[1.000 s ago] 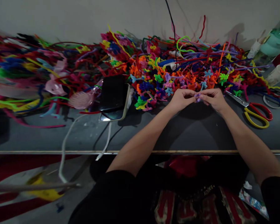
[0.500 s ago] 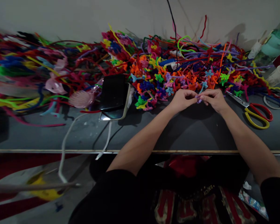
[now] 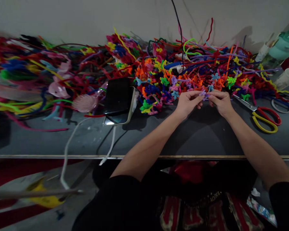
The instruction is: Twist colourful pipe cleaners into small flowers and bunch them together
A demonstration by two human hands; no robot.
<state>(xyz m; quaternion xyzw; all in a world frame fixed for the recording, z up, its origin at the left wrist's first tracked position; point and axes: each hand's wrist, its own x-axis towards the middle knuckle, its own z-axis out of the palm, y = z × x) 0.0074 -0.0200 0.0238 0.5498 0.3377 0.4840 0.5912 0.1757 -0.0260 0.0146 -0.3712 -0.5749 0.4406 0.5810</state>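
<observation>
A small purple pipe cleaner flower sits between my two hands, just above the dark table. My left hand pinches it from the left, thumb against fingers. From the other side my right hand has its thumb and fingertips closed on the purple pipe cleaner's right part, and a thin purple end sticks out past the hand. Right behind my hands lies a heap of finished pipe cleaner flowers in orange, blue, green and pink. Scissors with red and yellow handles rest to the right of my right hand.
A black phone lies on another device at centre left, with a white cable hanging over the table edge. Loose pipe cleaners and a pink hairbrush fill the left. A paper cup stands far right.
My hands have moved slightly apart. The purple flower now shows above my left fingertips, where before the fingers of both hands met around it.
</observation>
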